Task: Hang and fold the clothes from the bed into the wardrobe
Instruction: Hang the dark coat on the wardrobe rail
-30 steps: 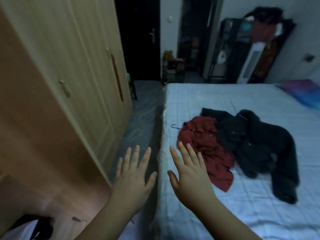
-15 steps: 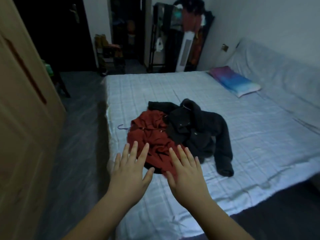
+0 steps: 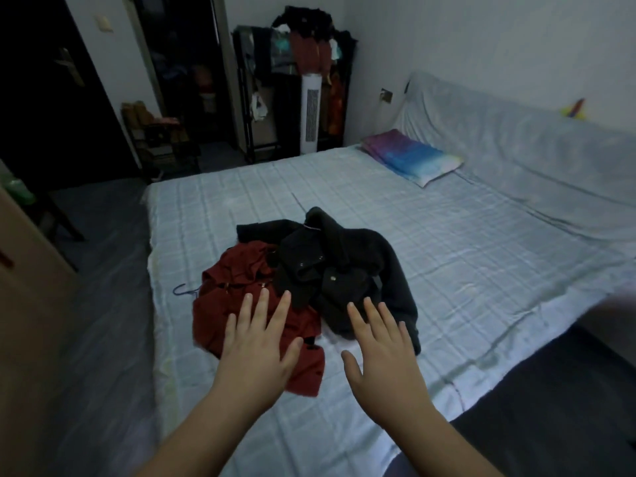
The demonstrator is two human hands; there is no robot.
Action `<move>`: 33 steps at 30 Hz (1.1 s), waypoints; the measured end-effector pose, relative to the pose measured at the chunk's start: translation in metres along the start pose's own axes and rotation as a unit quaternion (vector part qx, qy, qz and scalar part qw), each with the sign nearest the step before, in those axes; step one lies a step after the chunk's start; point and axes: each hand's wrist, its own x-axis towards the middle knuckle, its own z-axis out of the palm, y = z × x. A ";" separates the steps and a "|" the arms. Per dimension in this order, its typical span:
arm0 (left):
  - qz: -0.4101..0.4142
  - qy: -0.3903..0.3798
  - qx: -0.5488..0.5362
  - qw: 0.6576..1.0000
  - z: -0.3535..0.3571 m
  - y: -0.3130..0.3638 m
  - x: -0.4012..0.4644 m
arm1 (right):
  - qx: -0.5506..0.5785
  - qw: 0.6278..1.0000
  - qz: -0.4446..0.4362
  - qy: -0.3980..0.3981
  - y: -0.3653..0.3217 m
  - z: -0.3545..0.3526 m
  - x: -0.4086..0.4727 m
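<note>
A crumpled red garment lies near the left edge of the bed, with a blue hanger hook sticking out at its left. A black jacket lies heaped against its right side. My left hand hovers over the red garment with fingers spread and straight, holding nothing. My right hand is spread the same way, over the near edge of the black jacket. A corner of the wooden wardrobe shows at the far left.
A purple and blue pillow lies at the head of the bed. A white tower fan and a dark clothes rack stand beyond the bed. Grey floor runs between bed and wardrobe.
My view has turned right, from the wardrobe to the bed. Both spread hands have come forward over the clothes pile, and they are wider apart now.
</note>
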 end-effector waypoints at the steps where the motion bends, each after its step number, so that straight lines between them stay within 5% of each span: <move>1: -0.011 0.002 0.003 1.000 0.005 0.015 0.008 | 0.000 1.000 -0.005 -0.005 0.019 -0.003 0.002; 13: -0.094 0.014 -0.005 0.995 0.043 0.135 0.060 | 0.035 0.997 -0.050 -0.054 0.158 -0.027 0.044; 33: -0.114 -0.022 -0.042 0.992 0.114 0.103 0.233 | -0.014 0.991 -0.062 -0.122 0.206 0.020 0.247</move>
